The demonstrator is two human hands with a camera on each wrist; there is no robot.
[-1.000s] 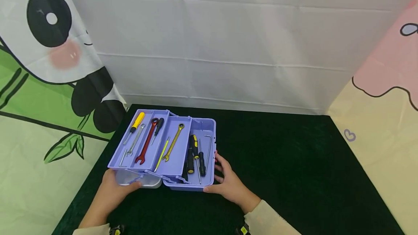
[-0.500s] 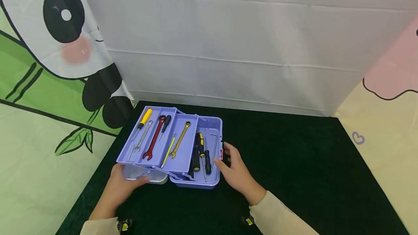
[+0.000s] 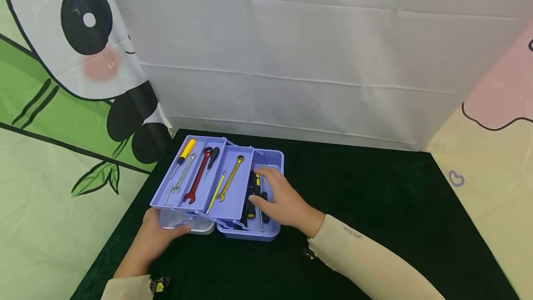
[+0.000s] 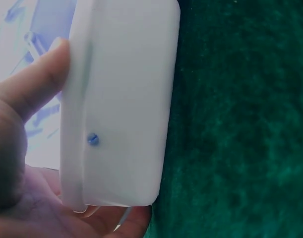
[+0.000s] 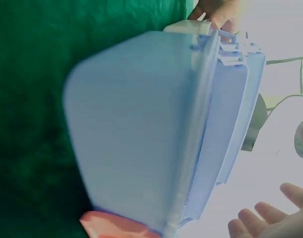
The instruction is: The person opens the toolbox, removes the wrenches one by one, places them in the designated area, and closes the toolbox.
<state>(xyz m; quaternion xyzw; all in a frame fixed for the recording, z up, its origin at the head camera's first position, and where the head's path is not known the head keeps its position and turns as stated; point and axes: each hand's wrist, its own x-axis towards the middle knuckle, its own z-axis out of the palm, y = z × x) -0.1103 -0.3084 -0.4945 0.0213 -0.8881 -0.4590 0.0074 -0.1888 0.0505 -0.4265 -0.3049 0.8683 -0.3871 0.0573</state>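
Observation:
A purple toolbox (image 3: pixel 270 234) stands unfolded on the left of the table, its two trays fanned out leftward. My left hand (image 3: pixel 156 240) grips the clear lid (image 3: pixel 204 227) at its front left corner, thumb over the rim and fingers around the end, as the left wrist view shows. Over the deep right compartment hovers my right hand (image 3: pixel 283 200), thumb and fingers spread apart. Below it lie black-and-yellow screwdrivers (image 3: pixel 251 209), partly hidden by the hand. In the right wrist view, its fingers (image 5: pixel 263 213) stand above the box wall, apart from it.
The left tray holds a yellow-handled screwdriver (image 3: pixel 188 148), a red wrench (image 3: pixel 198 177) and other small tools. A gold wrench (image 3: pixel 231 177) and a yellow pen-like tool (image 3: pixel 216 192) lie in the middle tray. Dark green cloth (image 3: pixel 374 207) covers the table; a printed curtain hangs behind.
My right hand has let go of the toolbox's right side and moved up and left over the deep compartment. The left hand keeps its hold on the lid. The head view has shifted slightly.

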